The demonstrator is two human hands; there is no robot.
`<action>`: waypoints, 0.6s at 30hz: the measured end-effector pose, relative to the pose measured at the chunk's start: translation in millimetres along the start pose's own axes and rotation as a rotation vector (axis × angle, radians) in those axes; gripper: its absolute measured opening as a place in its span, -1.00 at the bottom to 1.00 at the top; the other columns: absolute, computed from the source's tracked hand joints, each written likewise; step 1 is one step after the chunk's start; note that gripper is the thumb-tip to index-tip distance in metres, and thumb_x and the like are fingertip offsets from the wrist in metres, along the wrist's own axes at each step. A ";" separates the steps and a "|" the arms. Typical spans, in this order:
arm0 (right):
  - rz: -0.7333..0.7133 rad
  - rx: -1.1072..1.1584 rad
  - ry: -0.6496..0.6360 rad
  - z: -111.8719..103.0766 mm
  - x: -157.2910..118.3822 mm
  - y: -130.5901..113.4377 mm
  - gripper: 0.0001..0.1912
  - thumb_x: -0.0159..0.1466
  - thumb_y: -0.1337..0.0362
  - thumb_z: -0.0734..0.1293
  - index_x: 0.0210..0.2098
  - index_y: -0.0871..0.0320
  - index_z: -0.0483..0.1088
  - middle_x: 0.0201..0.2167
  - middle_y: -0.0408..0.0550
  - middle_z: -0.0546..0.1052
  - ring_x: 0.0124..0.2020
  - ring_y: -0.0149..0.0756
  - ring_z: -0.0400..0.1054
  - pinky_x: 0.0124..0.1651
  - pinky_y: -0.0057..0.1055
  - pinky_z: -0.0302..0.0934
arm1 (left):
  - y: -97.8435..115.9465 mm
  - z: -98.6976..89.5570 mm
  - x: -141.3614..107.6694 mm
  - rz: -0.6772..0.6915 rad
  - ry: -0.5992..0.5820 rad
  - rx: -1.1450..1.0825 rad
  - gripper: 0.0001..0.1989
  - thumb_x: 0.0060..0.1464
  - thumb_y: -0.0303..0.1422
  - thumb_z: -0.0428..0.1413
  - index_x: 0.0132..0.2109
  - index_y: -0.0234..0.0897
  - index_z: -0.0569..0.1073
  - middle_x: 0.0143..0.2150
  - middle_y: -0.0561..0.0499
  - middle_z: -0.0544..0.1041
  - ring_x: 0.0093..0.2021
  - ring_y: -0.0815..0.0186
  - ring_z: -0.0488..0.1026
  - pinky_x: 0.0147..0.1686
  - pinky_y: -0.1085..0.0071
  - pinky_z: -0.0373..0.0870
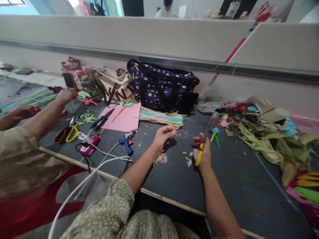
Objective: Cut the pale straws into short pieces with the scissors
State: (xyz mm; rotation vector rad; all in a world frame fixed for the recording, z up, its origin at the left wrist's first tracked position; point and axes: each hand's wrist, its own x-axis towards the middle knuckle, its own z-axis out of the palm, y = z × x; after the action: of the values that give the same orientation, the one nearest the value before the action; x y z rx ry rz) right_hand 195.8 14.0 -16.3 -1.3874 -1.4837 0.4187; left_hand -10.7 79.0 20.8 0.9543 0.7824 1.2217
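My right hand [203, 153] is closed around a pair of scissors [200, 156] with yellow and red handles; the dark blades point away from me. To its left, my left hand [163, 136] has its fingers pinched together above the table, and whatever may be between them is too small to make out. A pile of short pale cut pieces [160, 157] lies just below my left hand. A few more pale bits [188, 160] lie beside my right hand. Past the left hand rests a bundle of pastel strips [161, 118].
A blue glue gun [127, 142] and its white cable [109, 155] lie to the left, near green-handled pliers [102, 120] and pink paper [129, 121]. Bags, including a dark patterned bag [161, 86], line the back. Crumpled green material [269, 142] is at right. A co-worker's arms [47, 108] reach in at left.
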 end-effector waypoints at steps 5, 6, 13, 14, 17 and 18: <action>-0.141 -0.325 0.022 -13.2 1.1 -8.8 -0.49 0.15 0.23 0.28 0.11 0.07 0.27 -0.20 -0.03 0.42 -0.26 -0.29 0.35 -0.14 -0.31 0.29 | 0.5 -0.4 -3.2 -0.009 0.007 -0.001 -0.70 -0.18 -0.23 0.32 -0.28 -0.30 0.53 -0.31 -0.02 0.56 -0.38 0.37 0.46 -0.44 0.46 0.31; -0.177 -0.352 0.005 -14.0 1.2 -12.1 -0.52 0.15 0.23 0.29 0.09 0.08 0.29 -0.22 -0.04 0.43 -0.30 -0.30 0.35 -0.16 -0.34 0.29 | 0.2 0.1 -3.5 -0.006 0.006 -0.009 -0.70 -0.18 -0.24 0.32 -0.28 -0.30 0.53 -0.31 -0.02 0.56 -0.38 0.37 0.46 -0.44 0.47 0.32; -0.259 -0.439 -0.115 -10.0 1.0 -21.5 -0.57 0.15 0.25 0.28 0.03 0.09 0.34 -0.24 -0.05 0.48 -0.22 -0.28 0.39 -0.15 -0.39 0.29 | 0.1 1.1 -3.4 -0.018 0.036 -0.043 -0.68 -0.20 -0.28 0.33 -0.25 -0.30 0.53 -0.31 -0.02 0.56 -0.34 0.35 0.49 -0.40 0.47 0.39; -0.270 -0.451 -0.128 -10.2 0.6 -20.0 -0.55 0.13 0.25 0.30 0.04 0.09 0.34 -0.24 -0.06 0.48 -0.21 -0.29 0.39 -0.16 -0.41 0.28 | 0.0 0.6 -3.1 -0.024 0.042 -0.045 -0.68 -0.20 -0.28 0.33 -0.24 -0.30 0.52 -0.31 -0.02 0.56 -0.34 0.35 0.49 -0.40 0.47 0.39; -0.301 -0.488 -0.160 -11.5 -1.3 -14.3 -0.49 0.11 0.27 0.32 0.08 0.10 0.33 -0.23 -0.08 0.50 -0.21 -0.31 0.40 -0.19 -0.45 0.26 | -1.4 -0.4 -2.1 -0.023 0.060 -0.036 -0.69 -0.21 -0.28 0.33 -0.26 -0.29 0.53 -0.35 0.01 0.56 -0.35 0.36 0.49 -0.41 0.48 0.40; -0.311 -0.505 -0.167 -12.0 -1.9 -12.9 -0.49 0.12 0.26 0.31 0.09 0.10 0.33 -0.22 -0.07 0.50 -0.21 -0.32 0.41 -0.20 -0.46 0.26 | -2.0 -0.3 -1.9 -0.016 0.068 -0.036 -0.70 -0.22 -0.28 0.34 -0.28 -0.29 0.53 -0.37 0.02 0.55 -0.37 0.38 0.48 -0.41 0.49 0.40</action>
State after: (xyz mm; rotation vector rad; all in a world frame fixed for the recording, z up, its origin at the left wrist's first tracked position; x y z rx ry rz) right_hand 198.5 4.3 -1.7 -1.4908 -1.9992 -0.0474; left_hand -10.5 77.0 18.9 0.8801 0.8175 1.2558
